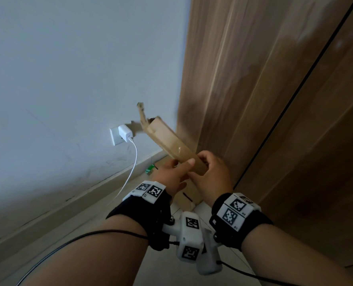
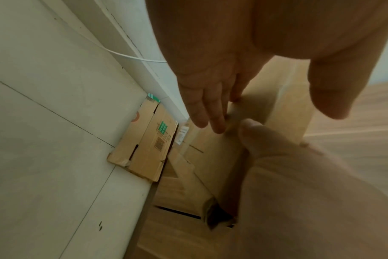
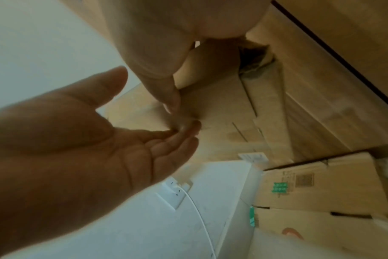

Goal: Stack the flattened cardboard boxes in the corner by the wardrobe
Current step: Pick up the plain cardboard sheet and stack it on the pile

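A flattened brown cardboard box is held tilted in the air, its far end up near the wall and wardrobe corner. My left hand supports its near end with straight fingers against the cardboard and the thumb across the upper face. My right hand grips the same end, fingers curled over the edge. Below them, a stack of flattened boxes lies on the floor in the corner. The stack also shows in the wrist views, with green print on its top sheet.
The wooden wardrobe rises on the right, with a dark gap between its doors. A white charger sits in a wall socket on the left, its cable hanging down to the tiled floor along the skirting board.
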The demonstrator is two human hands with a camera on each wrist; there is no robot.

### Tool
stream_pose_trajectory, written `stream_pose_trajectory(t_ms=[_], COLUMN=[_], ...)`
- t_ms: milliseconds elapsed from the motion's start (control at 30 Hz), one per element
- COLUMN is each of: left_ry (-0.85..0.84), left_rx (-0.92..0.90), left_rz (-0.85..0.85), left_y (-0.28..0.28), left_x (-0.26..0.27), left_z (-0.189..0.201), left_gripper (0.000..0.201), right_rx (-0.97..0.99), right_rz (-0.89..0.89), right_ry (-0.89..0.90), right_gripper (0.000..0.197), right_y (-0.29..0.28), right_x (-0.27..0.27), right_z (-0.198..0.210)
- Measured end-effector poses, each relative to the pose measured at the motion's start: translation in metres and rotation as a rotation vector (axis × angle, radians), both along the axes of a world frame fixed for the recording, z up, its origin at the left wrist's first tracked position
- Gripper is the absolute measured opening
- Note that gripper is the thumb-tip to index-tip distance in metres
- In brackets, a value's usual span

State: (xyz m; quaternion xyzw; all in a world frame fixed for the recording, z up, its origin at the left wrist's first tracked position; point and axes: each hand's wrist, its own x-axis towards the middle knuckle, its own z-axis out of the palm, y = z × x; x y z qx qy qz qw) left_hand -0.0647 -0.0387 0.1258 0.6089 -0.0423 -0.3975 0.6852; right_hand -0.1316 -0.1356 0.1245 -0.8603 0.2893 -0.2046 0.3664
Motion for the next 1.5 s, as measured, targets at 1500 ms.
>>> stream_pose_trajectory(t_ms=[1500], left_ry=[0.028], left_rx=[0.493], left_rz=[0.097], left_y=[-0.036], left_x=[0.087], left_z=[-0.129], left_gripper=[0.075], right_rx=[1.245], right_rz=[-0.584], right_ry=[-0.031], right_gripper=[0.037], right_y=[-0.076], right_x=[0.043], right_z=[-0.194])
